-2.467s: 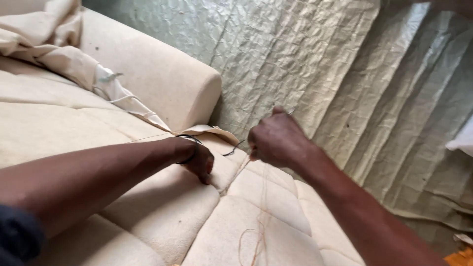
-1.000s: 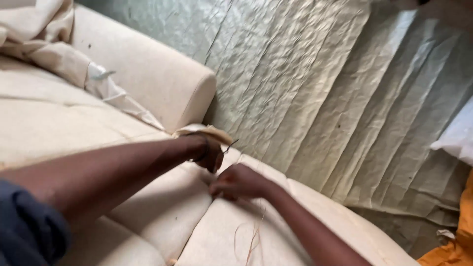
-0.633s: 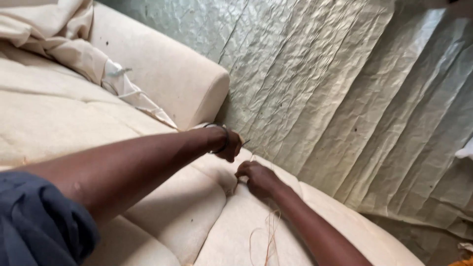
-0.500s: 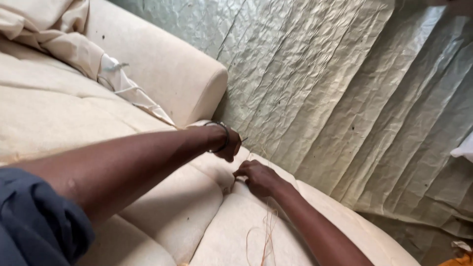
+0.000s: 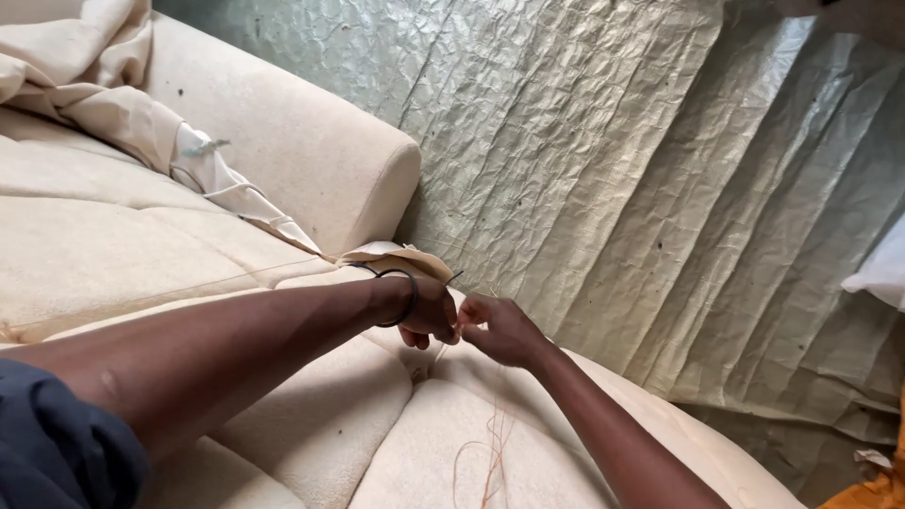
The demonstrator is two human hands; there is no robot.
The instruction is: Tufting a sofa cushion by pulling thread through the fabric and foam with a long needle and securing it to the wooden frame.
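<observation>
Left hand (image 5: 429,316): clenched on cream cushion (image 5: 283,405) seam, wristband visible.
Right hand (image 5: 504,328): pinching thread (image 5: 492,443), touching left hand.
Clearance: crinkled sheet (image 5: 641,170) just beyond cushion edge.

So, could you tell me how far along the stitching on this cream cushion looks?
Done: tufted seams already divide the cream cushion. In hand: the left hand and right hand meet at the seam, pinching fabric, with loose thread trailing below. Left: a fabric flap and bunched cloth lie loose.
</observation>
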